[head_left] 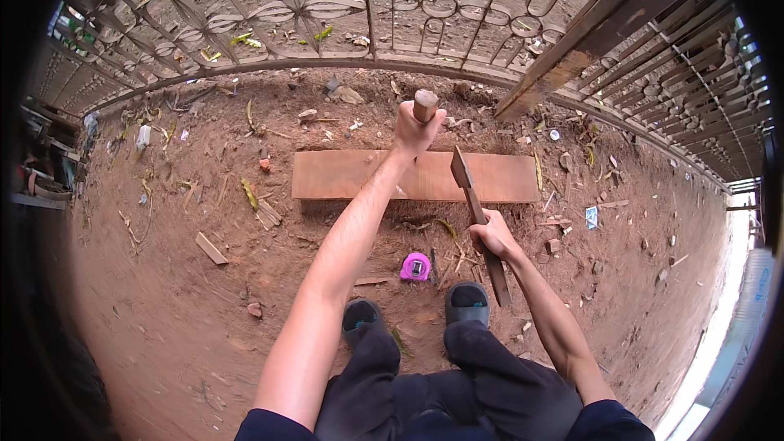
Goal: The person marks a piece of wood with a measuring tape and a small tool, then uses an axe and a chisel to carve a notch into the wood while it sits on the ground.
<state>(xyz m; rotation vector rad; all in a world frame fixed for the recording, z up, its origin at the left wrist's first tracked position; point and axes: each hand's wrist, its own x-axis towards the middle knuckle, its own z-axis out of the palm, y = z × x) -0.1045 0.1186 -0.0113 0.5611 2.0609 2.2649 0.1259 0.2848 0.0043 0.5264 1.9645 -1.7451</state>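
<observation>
My left hand (pixel 419 132) is closed around an upright wooden-handled tool, most likely a chisel (pixel 425 104), over the middle of a reddish-brown wooden plank (pixel 343 175). Its lower end is mostly hidden by my fist, so I cannot tell whether it touches the wood. To the right, my right hand (pixel 493 237) grips a long brown tool (pixel 496 278) by its straight handle. Its narrow, pointed head overlaps the plank in the picture; I cannot tell if it is a hammer or a hatchet. The plank lies flat and crosswise on the dirt.
A pink tape measure (pixel 416 267) lies between the plank and my sandalled feet (pixel 468 302). Wood scraps (pixel 211 248), dry leaves and litter dot the dirt. An ornate metal fence (pixel 310 16) with a thick post (pixel 563 57) runs along the far side, bending down the right.
</observation>
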